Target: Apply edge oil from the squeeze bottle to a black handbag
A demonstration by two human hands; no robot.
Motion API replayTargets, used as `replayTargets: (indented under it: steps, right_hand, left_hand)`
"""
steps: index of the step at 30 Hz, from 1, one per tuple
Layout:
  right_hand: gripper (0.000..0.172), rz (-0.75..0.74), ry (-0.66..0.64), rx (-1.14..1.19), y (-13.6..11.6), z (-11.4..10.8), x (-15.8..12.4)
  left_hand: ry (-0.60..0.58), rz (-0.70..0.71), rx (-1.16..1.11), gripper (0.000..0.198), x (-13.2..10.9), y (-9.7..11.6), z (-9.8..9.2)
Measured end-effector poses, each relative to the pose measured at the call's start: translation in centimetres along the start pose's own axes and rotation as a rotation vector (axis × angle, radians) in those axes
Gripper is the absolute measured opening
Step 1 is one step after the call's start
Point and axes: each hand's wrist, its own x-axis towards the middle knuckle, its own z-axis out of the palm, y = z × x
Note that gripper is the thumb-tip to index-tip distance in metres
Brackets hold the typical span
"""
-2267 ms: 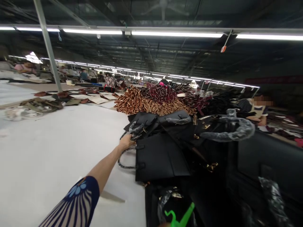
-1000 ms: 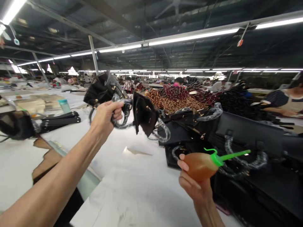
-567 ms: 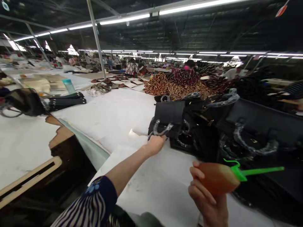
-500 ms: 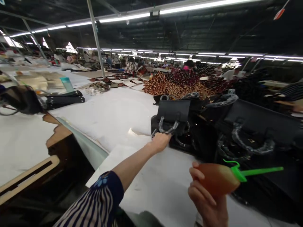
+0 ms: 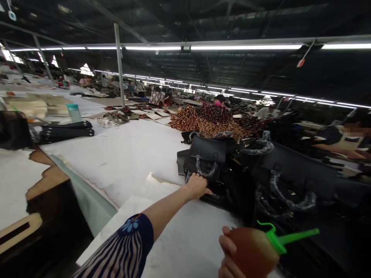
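Amber, green-spouted bottle (image 5: 251, 253); black handbag (image 5: 208, 148); striped sleeve (image 5: 123, 247)

The left arm (image 5: 169, 206) stretches forward, left grip (image 5: 197, 186) knuckles-up, right grip (image 5: 228, 255) curled nearer the body.

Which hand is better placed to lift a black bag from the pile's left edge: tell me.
Left hand, probably: it is at a black bag there, while the right hand, farther off, grips the bottle.

The lower edge cuts off the right grip (image 5: 227, 245) and bottle (image 5: 252, 251). The left grip (image 5: 195, 187) hides most of its fingertips; whether it holds the bag (image 5: 207, 150) is unclear. Far workers (image 5: 156, 96) are too small for detail.
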Motion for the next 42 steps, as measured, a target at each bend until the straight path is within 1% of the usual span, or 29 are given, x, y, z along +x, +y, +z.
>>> replayTargets:
  steps: [3,5,7,9,11,12,13,14,15,17,19,21,24,26,29,31,33,35,38,40,42]
  right_hand:
    - [0.034,-0.110,0.059,0.035,0.8,1.5,0.1]
    - [0.033,-0.114,0.104,0.056,1.0,2.8,0.2]
    - [0.030,-0.091,0.135,0.099,1.1,3.6,0.0]
    - [0.028,-0.077,0.135,0.170,1.1,3.8,-0.2]
    - [0.026,-0.050,0.133,0.231,1.4,3.4,-0.3]
    - [0.025,-0.033,0.141,0.252,1.7,3.1,-0.3]
    - [0.024,-0.018,0.151,0.267,2.1,2.8,-0.1]
    - [0.024,-0.005,0.164,0.274,2.5,2.5,0.1]
    - [0.024,0.006,0.174,0.273,2.9,2.2,0.4]
    - [0.025,0.026,0.181,0.259,3.7,1.4,1.3]
    - [0.025,0.045,0.168,0.237,4.2,0.6,2.2]
    - [0.024,0.050,0.160,0.219,4.4,-0.4,3.1]
    - [0.021,0.028,0.193,0.204,4.2,-1.6,4.0]
    - [0.024,0.014,0.234,0.194,4.0,-2.0,4.6]
    - [0.030,-0.004,0.294,0.166,3.6,-2.3,5.4]
    - [0.034,-0.029,0.331,0.139,3.4,-2.5,5.8]
    - [0.034,-0.049,0.365,0.117,3.3,-3.0,5.9]
    - [0.032,-0.059,0.377,0.112,3.2,-3.4,5.9]
    - [0.032,-0.059,0.337,0.120,3.1,-3.9,6.0]
    - [0.034,-0.046,0.290,0.114,3.1,-4.2,6.1]
    - [0.034,-0.029,0.244,0.108,3.1,-4.4,6.3]
  left_hand:
    - [-0.062,-0.027,-0.043,0.038,-1.0,-0.9,-1.5]
    - [-0.094,-0.067,-0.065,0.029,-2.7,-2.4,-2.9]
    - [-0.101,-0.133,-0.071,0.024,-6.1,-4.3,-4.1]
    - [-0.098,-0.238,-0.056,0.026,-10.6,-6.3,-4.5]
    - [-0.110,-0.337,-0.039,0.028,-15.2,-8.1,-4.0]
    - [-0.132,-0.357,-0.042,0.029,-17.1,-8.8,-3.4]
    - [-0.159,-0.364,-0.050,0.035,-18.7,-9.5,-2.5]
    - [-0.191,-0.365,-0.063,0.045,-19.7,-10.0,-1.5]
    - [-0.216,-0.370,-0.075,0.055,-20.1,-10.5,-0.4]
    - [-0.246,-0.383,-0.093,0.069,-19.6,-11.4,1.8]
    - [-0.248,-0.401,-0.097,0.075,-17.9,-12.2,3.5]
    - [-0.241,-0.415,-0.093,0.080,-15.8,-13.3,4.6]
    - [-0.240,-0.420,-0.090,0.084,-12.9,-15.1,5.3]
    - [-0.243,-0.414,-0.088,0.083,-11.4,-16.2,5.6]
    - [-0.243,-0.402,-0.083,0.081,-9.9,-17.5,6.2]
    - [-0.240,-0.400,-0.079,0.080,-9.4,-17.9,6.5]
    - [-0.235,-0.403,-0.073,0.080,-9.3,-17.9,6.6]
    - [-0.224,-0.414,-0.066,0.077,-9.4,-17.7,6.2]
    - [-0.188,-0.426,-0.057,0.069,-9.3,-16.9,4.7]
    - [-0.141,-0.424,-0.047,0.057,-8.8,-15.5,3.1]
    - [-0.075,-0.391,-0.046,0.037,-7.8,-13.2,1.2]
